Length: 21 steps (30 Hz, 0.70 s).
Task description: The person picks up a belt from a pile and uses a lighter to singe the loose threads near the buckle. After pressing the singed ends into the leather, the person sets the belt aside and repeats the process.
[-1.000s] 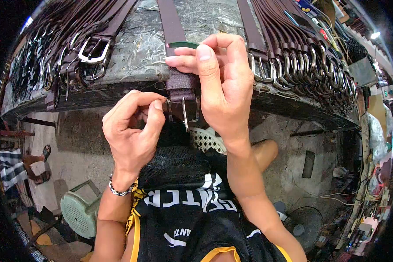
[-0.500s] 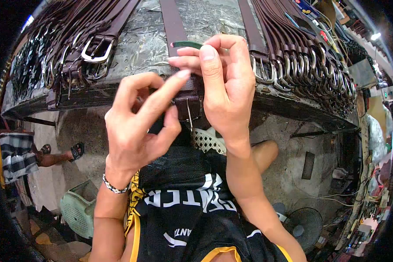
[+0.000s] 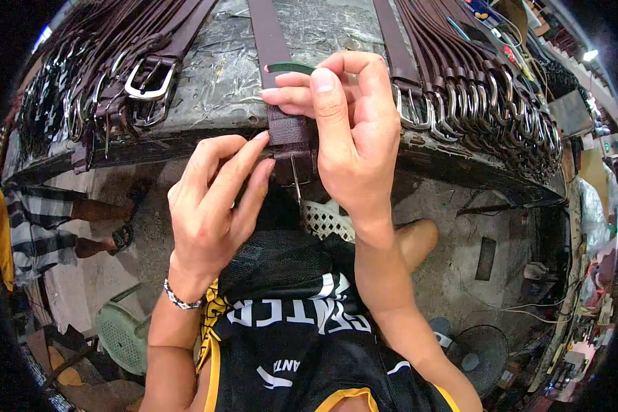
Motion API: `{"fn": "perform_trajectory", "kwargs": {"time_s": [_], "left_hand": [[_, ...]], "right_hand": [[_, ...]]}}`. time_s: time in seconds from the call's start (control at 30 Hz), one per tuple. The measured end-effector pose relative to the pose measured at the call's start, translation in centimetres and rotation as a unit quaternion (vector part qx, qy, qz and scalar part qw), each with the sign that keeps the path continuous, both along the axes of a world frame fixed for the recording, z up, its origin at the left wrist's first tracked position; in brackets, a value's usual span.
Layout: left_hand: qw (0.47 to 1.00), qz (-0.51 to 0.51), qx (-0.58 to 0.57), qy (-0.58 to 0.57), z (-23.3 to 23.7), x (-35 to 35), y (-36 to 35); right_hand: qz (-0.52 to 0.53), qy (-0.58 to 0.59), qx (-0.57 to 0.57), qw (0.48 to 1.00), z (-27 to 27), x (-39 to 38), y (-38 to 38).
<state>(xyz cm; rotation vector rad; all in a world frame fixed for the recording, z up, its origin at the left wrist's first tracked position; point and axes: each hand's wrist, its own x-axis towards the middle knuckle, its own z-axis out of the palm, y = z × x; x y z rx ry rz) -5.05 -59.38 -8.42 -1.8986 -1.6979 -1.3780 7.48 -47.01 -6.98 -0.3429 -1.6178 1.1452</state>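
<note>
A dark brown leather belt (image 3: 271,38) runs down the middle of the bench, its buckle (image 3: 296,170) hanging past the front edge. My right hand (image 3: 353,113) is over the belt's right side. Between its thumb and index finger is a thin, curved, dark green strip (image 3: 288,67) with a pinkish tip; the other fingers extend across the belt. My left hand (image 3: 216,199) is at the belt's left edge, just above the buckle. Its index fingertip appears to touch the edge, and the thumb tip sits lower, apart from it. The hand seems to hold nothing.
Several buckled belts hang in a bunch on the left (image 3: 151,79) and on the right (image 3: 474,103) of the worn bench (image 3: 216,82). Below are a green plastic stool (image 3: 120,329) and a fan (image 3: 477,360). Another person's leg (image 3: 99,209) shows at far left.
My left hand has lowered its raised index finger and come to the belt's edge. My right hand with the green strip has barely moved. The other person's legs have shifted at left.
</note>
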Motion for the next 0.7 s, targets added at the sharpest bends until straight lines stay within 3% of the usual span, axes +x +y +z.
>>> {"fn": "perform_trajectory", "kwargs": {"time_s": [0.33, 0.53, 0.7], "left_hand": [[0.991, -0.031, -0.081, -0.1, 0.4, -0.1, 0.0], [0.995, -0.034, -0.042, -0.087, 0.8, 0.1, 0.4], [0.983, -0.062, -0.052, -0.166, 1.1, 0.2, 0.6]], "right_hand": [[-0.025, 0.049, -0.003, 0.998, -0.2, -0.8, -0.1], [-0.016, 0.052, -0.012, 0.998, 0.0, -0.7, -0.2], [0.042, 0.033, -0.072, 0.996, 1.0, 0.3, -0.1]]}}
